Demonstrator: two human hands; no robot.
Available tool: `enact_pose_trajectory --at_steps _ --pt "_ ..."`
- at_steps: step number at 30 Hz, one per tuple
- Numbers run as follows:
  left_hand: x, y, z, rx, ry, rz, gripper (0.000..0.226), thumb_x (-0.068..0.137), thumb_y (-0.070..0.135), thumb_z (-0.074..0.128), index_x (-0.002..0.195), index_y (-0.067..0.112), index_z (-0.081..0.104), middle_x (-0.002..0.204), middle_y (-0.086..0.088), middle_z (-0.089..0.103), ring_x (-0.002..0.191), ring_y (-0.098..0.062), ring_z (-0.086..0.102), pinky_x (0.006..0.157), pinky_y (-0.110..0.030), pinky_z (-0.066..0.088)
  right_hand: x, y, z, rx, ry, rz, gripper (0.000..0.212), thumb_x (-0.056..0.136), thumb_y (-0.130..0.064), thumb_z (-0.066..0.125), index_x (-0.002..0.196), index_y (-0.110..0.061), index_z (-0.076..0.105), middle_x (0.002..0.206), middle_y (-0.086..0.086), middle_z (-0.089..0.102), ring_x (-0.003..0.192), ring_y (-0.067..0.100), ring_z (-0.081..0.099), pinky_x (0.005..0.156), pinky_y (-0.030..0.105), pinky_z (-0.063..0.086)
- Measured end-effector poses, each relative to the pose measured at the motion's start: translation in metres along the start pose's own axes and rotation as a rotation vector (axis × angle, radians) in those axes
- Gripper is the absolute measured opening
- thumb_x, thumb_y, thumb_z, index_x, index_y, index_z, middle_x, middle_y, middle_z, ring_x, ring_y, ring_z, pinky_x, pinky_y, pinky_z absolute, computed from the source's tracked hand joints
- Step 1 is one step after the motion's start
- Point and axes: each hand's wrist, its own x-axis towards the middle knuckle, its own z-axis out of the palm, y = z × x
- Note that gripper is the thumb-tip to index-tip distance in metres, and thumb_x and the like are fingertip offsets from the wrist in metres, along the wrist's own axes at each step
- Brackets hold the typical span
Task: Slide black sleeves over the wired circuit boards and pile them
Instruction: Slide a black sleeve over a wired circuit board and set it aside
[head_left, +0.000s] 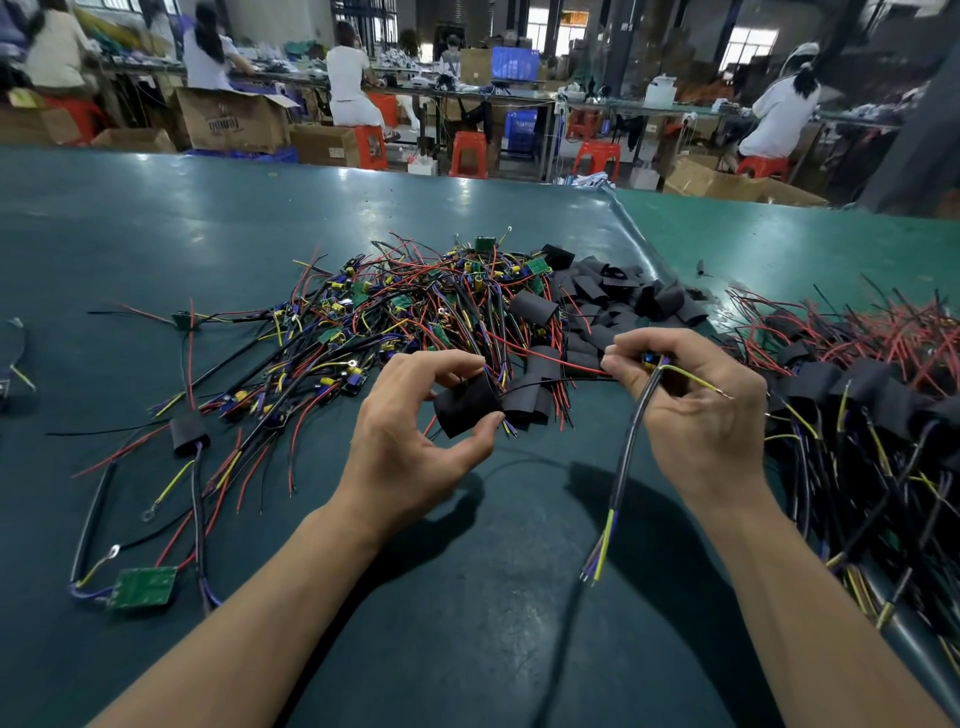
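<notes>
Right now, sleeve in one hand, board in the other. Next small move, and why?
Probably bring the two hands together and feed the board's red wires into the sleeve's open end. The left hand pinches a black sleeve held open; the right hand grips a wired circuit board, still bare. A gap separates them.

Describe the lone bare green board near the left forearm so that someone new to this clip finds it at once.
Start at the big tangled pile of wired boards mid-table, then drop to the table's near-left corner, left of the left forearm. There lies a green circuit board, flat and alone. Unlike the sleeved board farther up the table, it wears no black sleeve.
</notes>
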Motion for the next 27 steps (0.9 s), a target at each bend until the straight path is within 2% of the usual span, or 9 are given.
enact_pose_trajectory --at_steps 9,14,18,21,23,27 --pt "0.0007 0.0013 -0.0002 0.010 0.023 0.010 0.037 0.074 0.019 0.078 0.108 0.014 0.064 0.101 0.009 0.062 0.087 -0.019 0.060 0.080 -0.024 0.046 0.0004 -0.0013 -0.0005 0.009 0.028 -0.005 0.014 0.080 0.000 0.078 0.090 -0.008 0.072 0.083 -0.001 0.072 0.078 0.006 0.068 0.078 0.017 0.053" --pt "0.0001 -0.0018 -0.0001 0.050 0.004 -0.030 0.042 0.072 0.015 0.081 0.111 0.012 0.064 0.103 0.003 0.066 0.091 -0.021 0.060 0.082 -0.023 0.046 -0.0027 -0.0057 0.0025 0.058 -0.021 -0.059 0.017 0.078 0.000 0.079 0.092 -0.008 0.072 0.087 -0.002 0.072 0.081 0.013 0.071 0.080 0.024 0.057" --pt "0.0008 -0.0037 -0.0011 0.072 0.045 -0.074 0.048 0.073 0.013 0.083 0.115 0.014 0.061 0.103 0.000 0.066 0.093 -0.022 0.062 0.083 -0.033 0.050 -0.0057 -0.0058 0.0049 0.048 -0.047 -0.136 0.015 0.078 -0.002 0.079 0.091 -0.008 0.072 0.088 -0.006 0.072 0.079 0.009 0.071 0.078 0.022 0.056" --pt "0.0016 -0.0029 -0.0008 0.053 0.097 -0.099 0.057 0.073 0.013 0.084 0.121 0.022 0.054 0.104 0.001 0.067 0.096 -0.024 0.064 0.083 -0.039 0.050 -0.0060 -0.0039 0.0053 0.062 -0.042 -0.121 0.014 0.079 -0.005 0.079 0.090 -0.008 0.072 0.087 -0.007 0.072 0.078 0.007 0.070 0.078 0.024 0.057" --pt "0.0015 -0.0025 -0.0005 0.049 0.127 -0.104 0.060 0.074 0.014 0.084 0.123 0.024 0.051 0.104 0.002 0.067 0.096 -0.023 0.064 0.083 -0.041 0.050 -0.0064 -0.0028 0.0054 0.056 -0.043 -0.107 0.013 0.079 -0.007 0.079 0.089 -0.009 0.073 0.088 -0.007 0.072 0.079 0.008 0.070 0.078 0.026 0.058" --pt "0.0013 -0.0039 -0.0007 0.056 0.169 -0.099 0.061 0.073 0.014 0.084 0.125 0.016 0.052 0.104 0.002 0.067 0.094 -0.022 0.064 0.080 -0.039 0.050 -0.0069 -0.0008 0.0045 0.047 -0.057 -0.101 0.012 0.079 -0.008 0.080 0.089 -0.008 0.073 0.087 -0.005 0.073 0.078 0.012 0.071 0.077 0.032 0.059"
